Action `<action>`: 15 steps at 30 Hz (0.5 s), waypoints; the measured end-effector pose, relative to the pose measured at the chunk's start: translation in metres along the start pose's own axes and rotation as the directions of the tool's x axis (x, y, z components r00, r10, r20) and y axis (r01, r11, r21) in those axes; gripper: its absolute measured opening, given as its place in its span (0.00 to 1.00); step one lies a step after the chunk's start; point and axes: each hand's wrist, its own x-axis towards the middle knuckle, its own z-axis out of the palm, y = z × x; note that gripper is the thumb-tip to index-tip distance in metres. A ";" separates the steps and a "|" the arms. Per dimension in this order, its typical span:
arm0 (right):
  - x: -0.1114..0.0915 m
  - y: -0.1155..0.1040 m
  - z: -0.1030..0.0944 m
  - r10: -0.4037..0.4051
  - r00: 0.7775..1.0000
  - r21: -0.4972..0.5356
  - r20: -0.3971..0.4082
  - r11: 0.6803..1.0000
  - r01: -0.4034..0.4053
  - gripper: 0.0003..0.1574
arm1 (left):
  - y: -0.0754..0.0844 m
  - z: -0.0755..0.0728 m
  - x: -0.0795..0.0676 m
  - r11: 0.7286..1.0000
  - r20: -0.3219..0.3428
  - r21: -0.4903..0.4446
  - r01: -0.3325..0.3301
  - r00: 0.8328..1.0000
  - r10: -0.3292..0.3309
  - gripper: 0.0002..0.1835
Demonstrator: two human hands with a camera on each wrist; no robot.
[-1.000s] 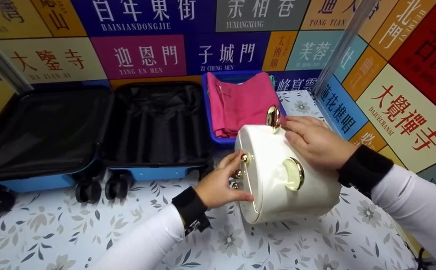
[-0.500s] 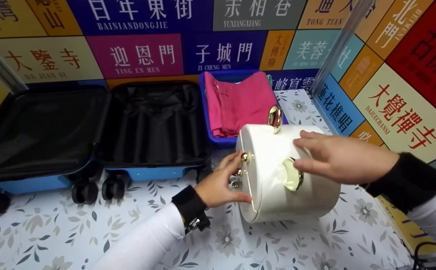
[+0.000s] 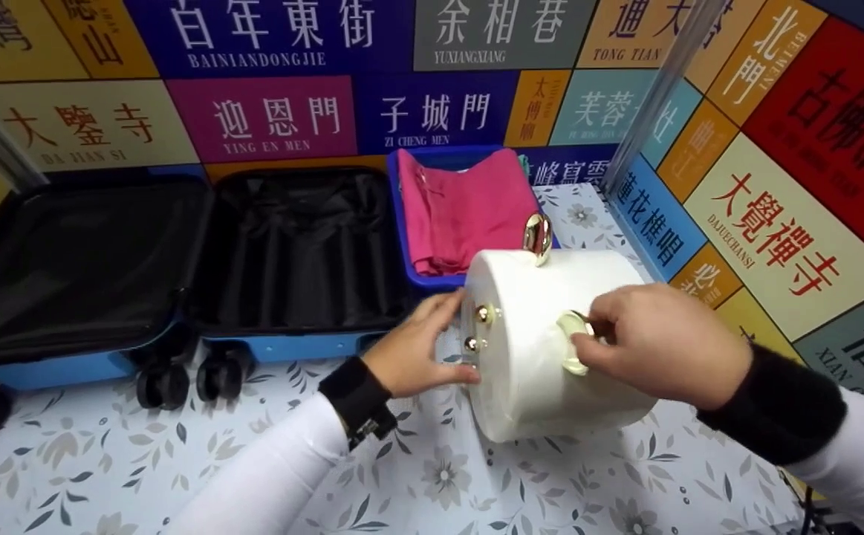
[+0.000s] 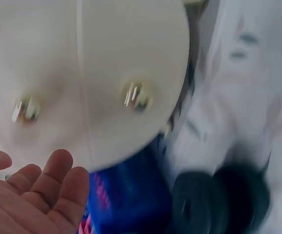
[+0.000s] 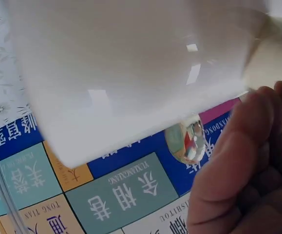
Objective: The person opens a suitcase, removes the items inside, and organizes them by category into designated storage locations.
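Note:
A glossy white cylindrical container (image 3: 532, 297) lies on its side at the right of the head view. Gold ball knobs (image 3: 482, 313) stick out from its flat end, and gold loops sit on its curved wall, one loop (image 3: 538, 238) uppermost. My right hand (image 3: 669, 342) curls thumb and fingers around the nearer loop (image 3: 572, 345); the hand hides part of it. Beside the flat end, my left hand (image 3: 420, 353) spreads its fingers, thumb apart. The left wrist view shows that hand's fingers (image 4: 72, 195) below the knobs, holding nothing.
A blue basket (image 3: 432, 282) with folded pink cloth (image 3: 469, 200) stands behind the container. To the left, a blue suitcase (image 3: 268, 345) with black lining and wheels (image 3: 218, 380) lies opened flat. Printed panels (image 3: 762, 230) wall the floral-covered surface (image 3: 446, 475) at back and right.
My right hand has moved from the container's upper wall down to the nearer loop and taken hold of it. My left hand has drawn slightly away from the flat end.

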 end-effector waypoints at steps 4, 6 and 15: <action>-0.007 0.015 -0.004 0.126 0.989 -0.068 0.072 0.990 -0.121 0.20 | -0.012 -0.024 -0.007 0.996 -0.102 0.077 0.049 0.994 -0.041 0.63; -0.011 0.029 -0.007 0.140 0.987 -0.110 0.078 0.985 -0.131 0.20 | -0.021 -0.037 -0.010 0.989 -0.160 0.121 0.082 0.985 -0.062 0.60; -0.028 0.094 -0.023 0.341 0.926 -0.277 0.162 0.917 -0.289 0.12 | -0.075 -0.075 -0.022 0.945 -0.387 0.217 0.243 0.910 -0.145 0.50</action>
